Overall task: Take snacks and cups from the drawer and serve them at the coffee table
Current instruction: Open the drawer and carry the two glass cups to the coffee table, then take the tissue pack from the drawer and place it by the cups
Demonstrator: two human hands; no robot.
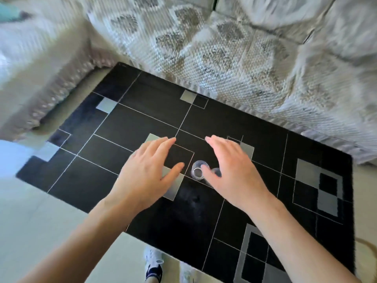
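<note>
Cups (198, 170) of clear plastic stand near the middle of the black coffee table (130, 119); a second one is partly hidden under the right thumb. Both forearms reach in from 6 o'clock, palms down. The left hand (150, 166), at 9 o'clock of the cups, has straight spread fingers and holds nothing. The right hand (230, 166), at 3 o'clock, is also flat; its thumb lies just beside the rim.

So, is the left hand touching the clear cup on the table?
Apart. In the head view, dark table shows between the left hand's thumb tip and the clear cup.
</note>
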